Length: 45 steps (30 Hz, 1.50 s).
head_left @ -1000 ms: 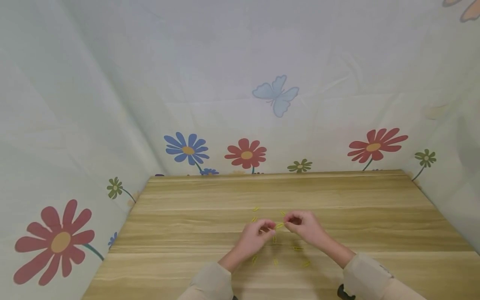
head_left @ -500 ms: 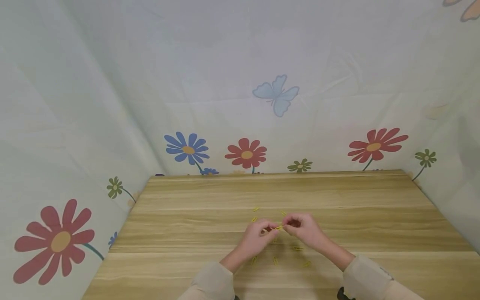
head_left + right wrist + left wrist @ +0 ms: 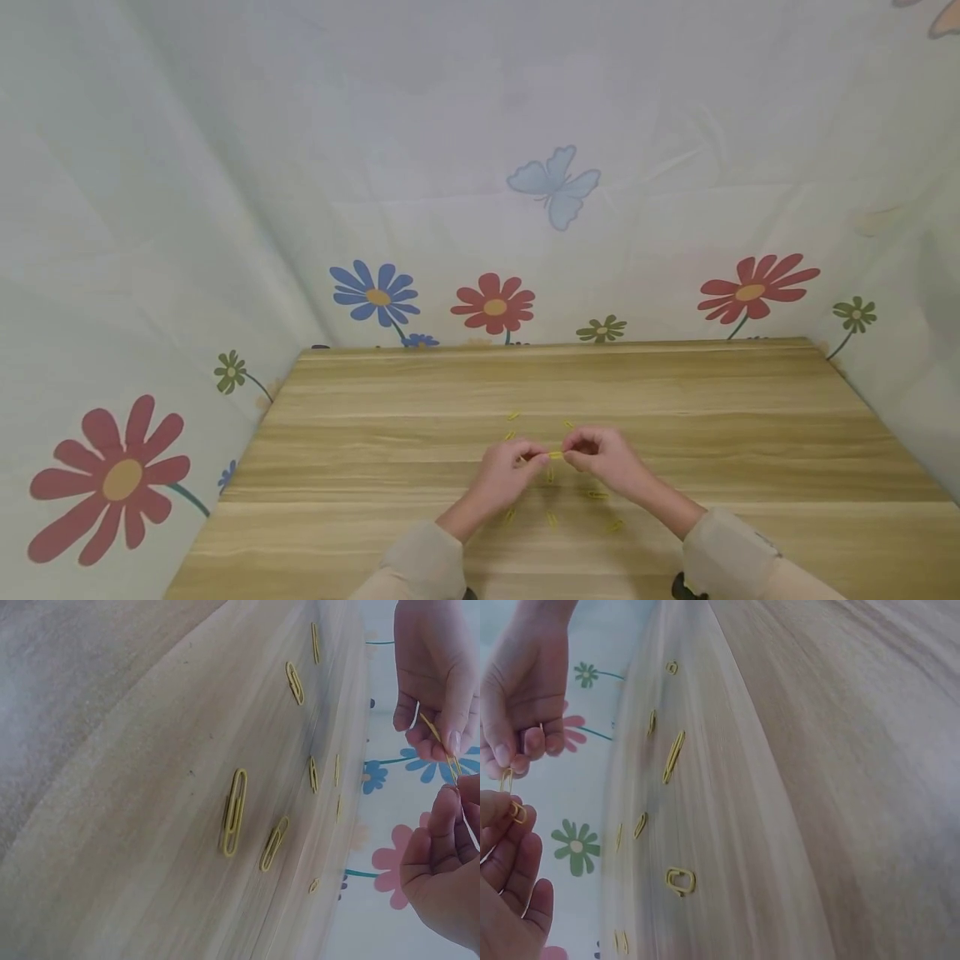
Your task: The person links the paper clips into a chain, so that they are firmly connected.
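The left hand (image 3: 502, 477) and right hand (image 3: 609, 460) pinch yellow paperclips (image 3: 556, 455) between them above the wooden table (image 3: 375, 400), possibly linked. Loose paperclips (image 3: 673, 757) lie scattered on the tabletop.

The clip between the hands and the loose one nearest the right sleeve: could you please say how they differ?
The held clip is above the table; the loose clip lies on it. Fingertips partly cover the held clip, not the loose clip. In the head view, the held clip runs crosswise; the loose clip slants. Both are yellow.
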Tool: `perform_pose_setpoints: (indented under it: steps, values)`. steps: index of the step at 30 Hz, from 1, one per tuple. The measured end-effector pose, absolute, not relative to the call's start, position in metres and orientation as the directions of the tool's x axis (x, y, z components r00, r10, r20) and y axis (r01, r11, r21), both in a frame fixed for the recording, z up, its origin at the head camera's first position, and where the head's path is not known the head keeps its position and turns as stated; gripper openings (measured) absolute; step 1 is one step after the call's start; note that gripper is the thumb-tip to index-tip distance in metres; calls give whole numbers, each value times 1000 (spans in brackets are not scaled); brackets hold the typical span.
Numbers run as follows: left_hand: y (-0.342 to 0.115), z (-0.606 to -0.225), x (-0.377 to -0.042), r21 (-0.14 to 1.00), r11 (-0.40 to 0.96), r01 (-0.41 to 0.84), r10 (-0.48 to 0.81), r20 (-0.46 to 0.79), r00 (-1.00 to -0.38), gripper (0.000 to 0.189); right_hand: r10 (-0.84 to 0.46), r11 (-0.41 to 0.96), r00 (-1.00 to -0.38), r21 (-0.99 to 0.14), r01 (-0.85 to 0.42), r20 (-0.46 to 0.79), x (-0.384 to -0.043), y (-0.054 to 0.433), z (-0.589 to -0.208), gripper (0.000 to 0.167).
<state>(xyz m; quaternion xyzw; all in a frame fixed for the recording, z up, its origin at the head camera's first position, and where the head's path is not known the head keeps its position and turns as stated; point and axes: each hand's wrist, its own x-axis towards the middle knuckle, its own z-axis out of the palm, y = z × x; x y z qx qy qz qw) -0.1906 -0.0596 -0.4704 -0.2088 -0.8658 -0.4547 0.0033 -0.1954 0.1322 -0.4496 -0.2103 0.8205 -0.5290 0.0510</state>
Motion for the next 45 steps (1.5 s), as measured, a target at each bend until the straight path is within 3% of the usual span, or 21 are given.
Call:
perform_pose_setpoints:
  steps: [10,17,26,36,45]
  values:
    - [-77,-475,-197,776,546,317,275,192,-942,21,-407,405,-904,-861,-307,131,-206,134,-457,19]
    - [-90,-477,-198,764,568,305,249,193,-949,19,-489,488,-849,-744,-456,200,-219,132,-475,16]
    - [-101,-484,-199,740,590,323,226,232,-946,17,-565,602,-807,-583,-546,172,-227,126,-486,17]
    - [-110,-491,-197,740,598,306,211,224,-952,16,-661,599,-724,-441,-668,198,-233,121,-491,14]
    - [-113,-496,-197,728,614,306,207,226,-952,19,-674,615,-720,-413,-671,165,-231,120,-491,13]
